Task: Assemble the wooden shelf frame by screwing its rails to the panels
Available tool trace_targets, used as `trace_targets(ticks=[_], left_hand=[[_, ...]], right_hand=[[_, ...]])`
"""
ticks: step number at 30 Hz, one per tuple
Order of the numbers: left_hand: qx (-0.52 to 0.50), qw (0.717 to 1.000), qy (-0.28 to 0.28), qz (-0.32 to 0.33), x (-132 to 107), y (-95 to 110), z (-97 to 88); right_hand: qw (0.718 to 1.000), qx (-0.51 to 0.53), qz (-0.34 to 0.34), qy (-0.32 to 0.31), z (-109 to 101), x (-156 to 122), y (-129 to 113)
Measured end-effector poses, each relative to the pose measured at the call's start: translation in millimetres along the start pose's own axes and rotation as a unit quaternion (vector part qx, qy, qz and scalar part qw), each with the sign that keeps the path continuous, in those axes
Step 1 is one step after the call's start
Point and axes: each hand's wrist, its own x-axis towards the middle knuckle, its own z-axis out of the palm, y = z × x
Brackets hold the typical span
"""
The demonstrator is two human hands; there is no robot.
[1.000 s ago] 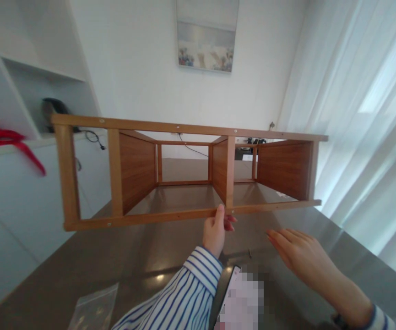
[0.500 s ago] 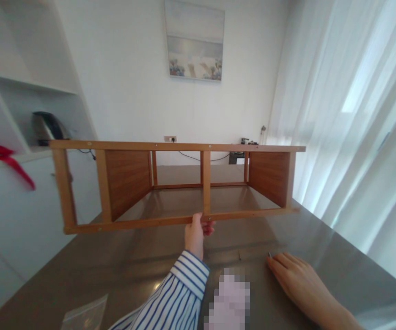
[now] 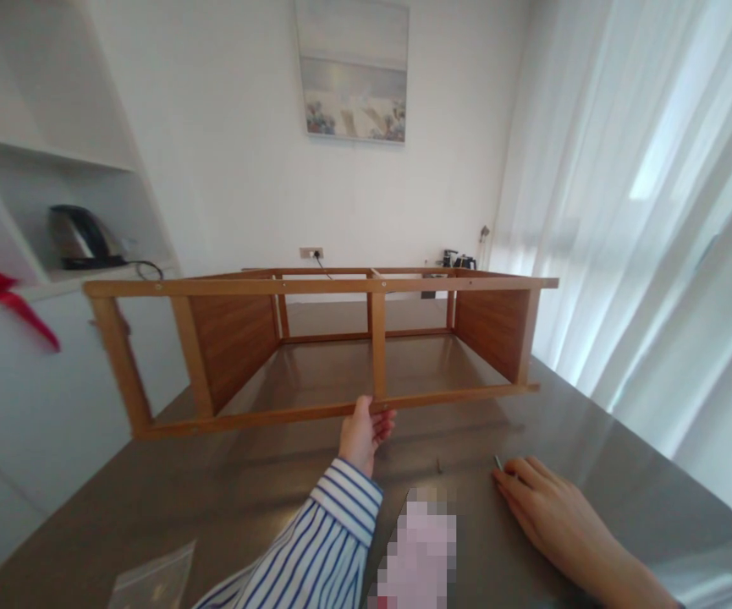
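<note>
A long wooden shelf frame (image 3: 315, 338) with brown side panels lies on its side on the grey table (image 3: 213, 499), its far edge lower than before. My left hand (image 3: 362, 433), in a blue-striped sleeve, grips the frame's near bottom rail where the middle upright meets it. My right hand (image 3: 549, 507) lies flat on the table to the right, fingers stretched out, fingertips touching a small metal piece (image 3: 498, 463). A small screw (image 3: 439, 464) lies on the table between my hands.
A clear plastic bag (image 3: 153, 575) lies at the near left of the table. A white cabinet on the left holds a kettle (image 3: 77, 237) and a red strap (image 3: 3, 296). White curtains (image 3: 651, 211) hang on the right. A picture (image 3: 353, 72) hangs on the far wall.
The frame has tilted down and back, so its top rails now show from above. My right hand has dropped flat onto the table. The view has shifted slightly.
</note>
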Motion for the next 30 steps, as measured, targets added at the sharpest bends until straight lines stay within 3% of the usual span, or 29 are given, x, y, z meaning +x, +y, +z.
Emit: trace_targets(ticks=[5, 8, 11, 15, 23, 30], left_hand=[[0.009, 1.000, -0.001, -0.027, 2.6, -2.6, -3.3], [0.017, 0.999, -0.008, -0.049, 4.5, -2.4, -5.9], [0.031, 0.996, -0.018, -0.078, 5.7, -0.4, -8.7], [0.051, 0.992, -0.031, -0.115, 4.7, 4.0, -12.9], [0.076, 0.989, -0.019, -0.125, 1.8, 6.0, -17.9], [0.105, 0.988, -0.017, -0.116, -4.5, 8.6, -19.2]], right_hand=[[0.998, 0.052, 0.021, 0.002, -7.5, 0.5, 18.6], [0.990, 0.088, 0.109, 0.032, -10.4, 12.4, 51.2], [0.952, 0.161, 0.246, 0.088, -7.8, 36.2, 89.5], [0.940, 0.178, 0.272, 0.106, 4.4, 71.3, 118.1], [0.928, 0.170, 0.306, 0.125, 27.7, 91.0, 115.2], [0.924, 0.167, 0.314, 0.140, 26.5, 88.0, 109.7]])
